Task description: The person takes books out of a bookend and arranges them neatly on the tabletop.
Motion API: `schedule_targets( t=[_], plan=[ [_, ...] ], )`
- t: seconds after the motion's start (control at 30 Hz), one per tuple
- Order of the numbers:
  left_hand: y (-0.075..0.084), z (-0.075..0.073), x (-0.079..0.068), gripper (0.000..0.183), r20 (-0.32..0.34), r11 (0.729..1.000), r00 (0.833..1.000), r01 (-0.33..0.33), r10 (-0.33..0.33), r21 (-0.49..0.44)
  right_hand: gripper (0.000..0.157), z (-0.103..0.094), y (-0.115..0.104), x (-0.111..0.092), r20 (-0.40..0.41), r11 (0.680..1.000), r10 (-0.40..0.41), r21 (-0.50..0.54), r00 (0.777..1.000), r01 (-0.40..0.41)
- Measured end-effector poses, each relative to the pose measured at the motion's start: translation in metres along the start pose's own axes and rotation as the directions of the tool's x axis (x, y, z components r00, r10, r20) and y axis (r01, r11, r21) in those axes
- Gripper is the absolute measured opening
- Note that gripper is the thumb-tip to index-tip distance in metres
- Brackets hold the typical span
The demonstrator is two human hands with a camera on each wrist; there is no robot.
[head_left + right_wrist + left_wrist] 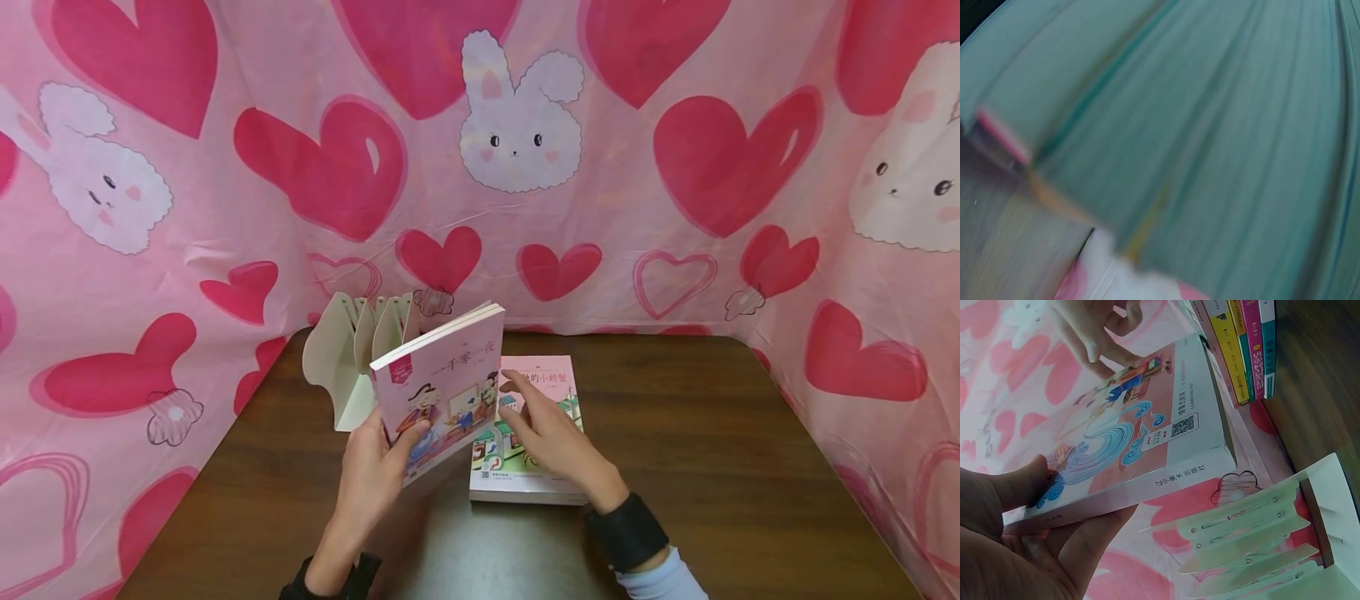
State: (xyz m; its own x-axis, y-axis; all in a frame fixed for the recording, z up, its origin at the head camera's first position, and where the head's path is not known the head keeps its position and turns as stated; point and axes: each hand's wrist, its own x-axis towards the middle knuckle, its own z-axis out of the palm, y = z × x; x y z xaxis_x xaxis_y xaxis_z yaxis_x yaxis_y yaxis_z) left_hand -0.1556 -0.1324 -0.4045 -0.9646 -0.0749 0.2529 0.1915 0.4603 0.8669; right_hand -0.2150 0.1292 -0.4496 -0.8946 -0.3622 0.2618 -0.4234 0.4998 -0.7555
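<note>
My left hand holds a pink picture-covered book raised and tilted above the table, thumb on the front cover and fingers behind it. The left wrist view shows this book with its spine toward the palm. Beside the book's right edge is my right hand, its fingers loosely bent; whether they touch the edge I cannot tell. Under that hand lies a stack of books, its top book pink with a green street picture. In the right wrist view, blurred page edges fill most of the frame.
A cream book rack with several dividers stands at the table's back left, partly behind the raised book. Coloured spines of the stack show in the left wrist view. A pink heart-patterned cloth surrounds the dark wooden table.
</note>
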Motion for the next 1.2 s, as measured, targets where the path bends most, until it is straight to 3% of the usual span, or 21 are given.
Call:
schedule_targets(
  t=[0.3, 0.6, 0.83, 0.97, 1.2],
  plan=[
    [0.002, 0.002, 0.001, 0.04, 0.007, 0.999, 0.999, -0.036, 0.036, -0.02, 0.077, 0.004, -0.004, 0.002, 0.011, 0.998, -0.068, -0.015, 0.998, 0.068],
    [0.002, 0.006, 0.004, 0.041, 0.014, 0.991, 1.0, 0.006, -0.005, -0.134, 0.081, 0.003, -0.004, 0.002, -0.016, 0.993, -0.119, -0.025, 0.993, 0.119],
    [0.004, 0.012, 0.006, 0.058, 0.027, 0.977, 0.999, 0.037, -0.032, -0.209, 0.079, 0.003, -0.003, 0.002, -0.039, 0.986, -0.162, -0.028, 0.986, 0.161],
    [0.002, 0.015, 0.007, 0.055, 0.011, 0.971, 1.0, 0.005, -0.003, -0.24, 0.077, 0.003, -0.002, 0.001, -0.056, 0.983, -0.181, -0.035, 0.982, 0.18],
    [-0.001, 0.021, 0.007, 0.046, 0.033, 0.932, 0.996, -0.061, 0.078, -0.356, 0.077, -0.001, 0.0, -0.001, -0.066, 0.989, -0.143, -0.045, 0.987, 0.141]
  ],
)
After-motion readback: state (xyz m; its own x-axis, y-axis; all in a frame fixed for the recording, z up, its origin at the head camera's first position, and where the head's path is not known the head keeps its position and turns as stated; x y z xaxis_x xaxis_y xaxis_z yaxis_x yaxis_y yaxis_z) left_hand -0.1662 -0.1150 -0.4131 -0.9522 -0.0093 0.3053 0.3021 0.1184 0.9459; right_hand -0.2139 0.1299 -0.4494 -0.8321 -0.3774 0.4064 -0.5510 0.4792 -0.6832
